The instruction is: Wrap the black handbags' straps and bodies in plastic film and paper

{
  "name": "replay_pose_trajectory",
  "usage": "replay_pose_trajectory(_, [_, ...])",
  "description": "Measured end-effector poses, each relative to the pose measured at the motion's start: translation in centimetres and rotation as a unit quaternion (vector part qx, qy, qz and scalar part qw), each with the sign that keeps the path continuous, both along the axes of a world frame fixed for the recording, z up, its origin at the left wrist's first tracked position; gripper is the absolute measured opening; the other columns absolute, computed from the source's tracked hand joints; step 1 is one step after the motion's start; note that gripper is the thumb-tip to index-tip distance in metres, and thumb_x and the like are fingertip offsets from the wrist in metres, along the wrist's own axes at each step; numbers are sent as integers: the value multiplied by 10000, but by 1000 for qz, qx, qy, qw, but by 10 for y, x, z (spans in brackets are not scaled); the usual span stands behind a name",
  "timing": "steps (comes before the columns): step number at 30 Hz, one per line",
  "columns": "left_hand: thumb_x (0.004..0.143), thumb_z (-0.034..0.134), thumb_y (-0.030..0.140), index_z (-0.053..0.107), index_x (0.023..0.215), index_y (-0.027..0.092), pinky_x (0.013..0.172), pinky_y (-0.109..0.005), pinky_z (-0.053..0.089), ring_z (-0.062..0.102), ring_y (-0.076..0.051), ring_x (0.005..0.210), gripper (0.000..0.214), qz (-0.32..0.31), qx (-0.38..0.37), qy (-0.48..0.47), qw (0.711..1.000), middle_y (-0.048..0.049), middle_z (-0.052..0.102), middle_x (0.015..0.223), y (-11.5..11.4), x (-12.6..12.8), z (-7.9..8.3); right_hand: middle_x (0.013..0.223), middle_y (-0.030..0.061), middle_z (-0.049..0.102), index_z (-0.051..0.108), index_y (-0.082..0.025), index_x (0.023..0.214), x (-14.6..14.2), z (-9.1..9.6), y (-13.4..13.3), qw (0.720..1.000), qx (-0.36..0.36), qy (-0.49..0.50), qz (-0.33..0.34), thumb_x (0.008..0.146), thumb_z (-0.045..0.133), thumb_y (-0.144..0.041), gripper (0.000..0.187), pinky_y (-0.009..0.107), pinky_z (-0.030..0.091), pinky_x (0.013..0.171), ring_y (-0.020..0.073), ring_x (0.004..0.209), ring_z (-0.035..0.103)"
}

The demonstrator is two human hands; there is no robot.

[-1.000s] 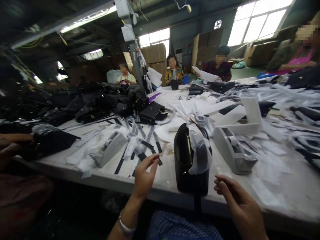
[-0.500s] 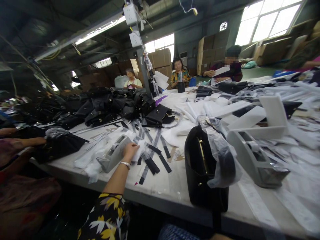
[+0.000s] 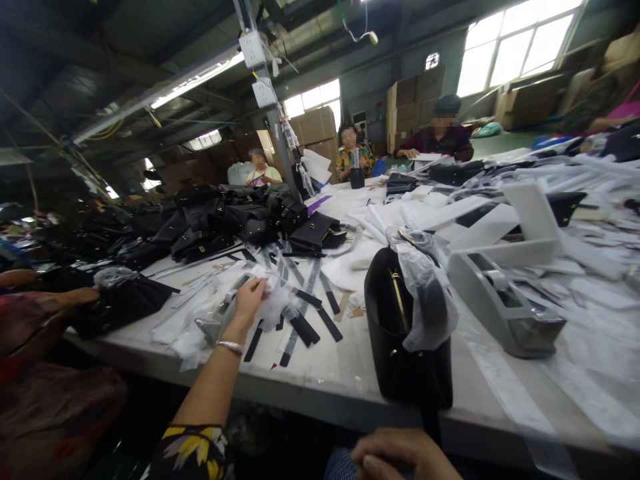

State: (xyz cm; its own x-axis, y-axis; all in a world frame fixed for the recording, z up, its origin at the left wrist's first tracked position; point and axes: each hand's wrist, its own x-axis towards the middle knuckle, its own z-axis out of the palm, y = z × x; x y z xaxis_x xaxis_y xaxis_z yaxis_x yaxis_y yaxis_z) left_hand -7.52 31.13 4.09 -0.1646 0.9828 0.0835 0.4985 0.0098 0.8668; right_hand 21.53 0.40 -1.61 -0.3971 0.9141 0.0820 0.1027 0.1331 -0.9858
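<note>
My left hand (image 3: 249,300) reaches out over the white table (image 3: 320,390) and pinches a thin white tissue sheet (image 3: 274,308) beside a grey tape dispenser (image 3: 220,319). Black straps (image 3: 306,328) in clear sleeves lie just right of it. My right hand (image 3: 400,457) rests low at the frame's bottom edge, fingers curled, with its palm hidden. A black handbag (image 3: 400,353) stands upright near the table's front edge, between my hands. Clear plastic wrap (image 3: 425,297) covers its handle.
A second grey tape dispenser (image 3: 505,303) stands right of the bag. A heap of black bags (image 3: 225,220) fills the back left. A person's arm (image 3: 50,300) at the left holds a black bag (image 3: 123,300). Three people sit at the far side. White paper litters the right.
My left hand went from near the table's front edge out to the left dispenser and closed on the white sheet. My right hand dropped below the table edge.
</note>
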Motion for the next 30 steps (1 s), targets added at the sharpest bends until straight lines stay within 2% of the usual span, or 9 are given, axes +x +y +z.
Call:
replay_pose_trajectory(2, [949, 610, 361, 612, 1180, 153, 812, -408, 573, 657, -210, 956, 311, -13, -36, -52, 998, -86, 647, 1152, -4, 2, 4, 911, 89, 765, 750, -190, 1070, -18, 18, 12, 993, -81, 72, -49, 923, 560, -534, 419, 272, 570, 722, 192, 758, 724])
replay_pose_trajectory(4, [948, 615, 350, 617, 1159, 150, 780, -385, 578, 660, -196, 919, 291, -28, -63, -96, 993, -80, 654, 1118, -11, 4, 7, 1047, 102, 748, 716, -194, 1155, -39, 29, 30, 981, -101, 135, -95, 895, 618, -470, 391, 301, 577, 772, 206, 842, 721])
replay_pose_trajectory(9, [945, 621, 324, 632, 1078, 140, 712, -333, 572, 654, -165, 832, 227, -81, -81, -168, 979, -57, 662, 1031, -38, 7, 15, 1410, 107, 560, 616, -236, 1323, -81, 29, 107, 958, 27, 176, -226, 816, 630, -243, 507, 378, 540, 953, 253, 1195, 598])
replay_pose_trajectory(13, [906, 671, 328, 655, 972, 137, 642, -276, 538, 632, -132, 709, 203, -129, -74, -191, 970, -20, 671, 863, -58, 9, 19, 1464, 101, 508, 652, -229, 1270, -96, 24, 170, 937, -3, 195, -291, 726, 678, -182, 547, 431, 490, 1032, 288, 1314, 500])
replay_pose_trajectory(16, [798, 765, 427, 690, 951, 146, 646, -232, 511, 637, -132, 704, 328, -141, -49, -196, 969, -14, 698, 808, -75, 15, 21, 1351, 130, 608, 661, -197, 1255, -101, 24, 189, 936, -46, 218, -274, 780, 693, -308, 489, 432, 539, 950, 292, 1210, 594])
replay_pose_trajectory(21, [738, 798, 473, 750, 958, 147, 663, -204, 500, 666, -157, 771, 396, -183, -34, -170, 968, -50, 749, 867, -120, 39, 12, 1075, 129, 746, 726, -152, 1124, -94, 27, 165, 933, -75, 263, -233, 869, 603, -566, 501, 347, 572, 751, 247, 939, 709])
replay_pose_trajectory(25, [758, 779, 475, 750, 1042, 161, 777, -279, 556, 712, -231, 912, 424, -218, -66, -171, 959, -91, 771, 996, -163, 65, -7, 912, 89, 775, 778, -158, 915, -78, 24, 126, 924, -44, 250, -285, 758, 770, -440, 323, 299, 533, 731, 227, 860, 706])
replay_pose_trajectory(28, [765, 775, 464, 722, 1147, 201, 950, -315, 527, 679, -251, 1103, 467, -214, -70, -181, 957, -82, 746, 1157, -193, 83, -23, 887, 66, 779, 790, -190, 842, -61, 23, 91, 937, 12, 162, -309, 811, 739, -317, 140, 275, 524, 708, 210, 846, 711])
replay_pose_trajectory(30, [756, 784, 455, 741, 1111, 199, 984, -314, 511, 678, -253, 1111, 439, -201, -78, -181, 960, -77, 755, 1138, -212, 93, -33, 910, 54, 778, 792, -207, 882, -45, 24, 64, 943, 78, 94, -311, 850, 705, -247, 101, 276, 536, 759, 194, 862, 712])
